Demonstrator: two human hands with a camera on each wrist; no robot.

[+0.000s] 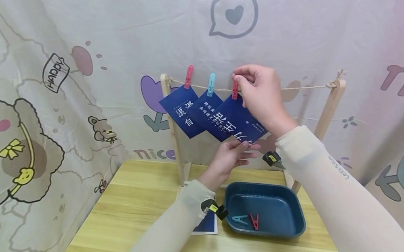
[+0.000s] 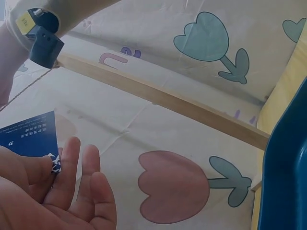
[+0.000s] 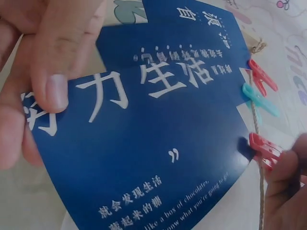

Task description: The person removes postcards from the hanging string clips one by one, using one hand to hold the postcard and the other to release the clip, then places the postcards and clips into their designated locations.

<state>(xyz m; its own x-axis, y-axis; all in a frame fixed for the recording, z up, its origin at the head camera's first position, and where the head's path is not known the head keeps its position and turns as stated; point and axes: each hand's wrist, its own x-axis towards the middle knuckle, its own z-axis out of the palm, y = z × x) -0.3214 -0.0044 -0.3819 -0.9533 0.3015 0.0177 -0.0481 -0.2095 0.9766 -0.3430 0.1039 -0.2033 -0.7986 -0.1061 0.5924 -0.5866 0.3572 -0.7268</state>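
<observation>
My right hand [image 1: 261, 93] pinches the top of a red clothespin [image 1: 235, 89], which sits on the twine [image 1: 302, 87] at a corner of a dark blue card [image 1: 233, 117] with white lettering. Lower down, the thumb and fingers of my left hand [image 1: 229, 157] pinch that card's bottom corner. In the right wrist view the clothespin [image 3: 266, 149] straddles the twine at the card's edge. To its left hang two more blue cards, one [image 1: 181, 110] under a red clothespin [image 1: 189, 76], the other [image 1: 207, 104] under a light blue clothespin [image 1: 211, 84]. The cards overlap.
Wooden posts [image 1: 329, 110] hold the twine at both ends. On the wooden table [image 1: 125, 199] stands a dark blue tray [image 1: 300, 222] with a light blue clothespin [image 1: 239, 219] and a red clothespin [image 1: 254, 221]. Another blue card [image 1: 208, 224] lies partly under my left forearm. A printed cloth hangs behind.
</observation>
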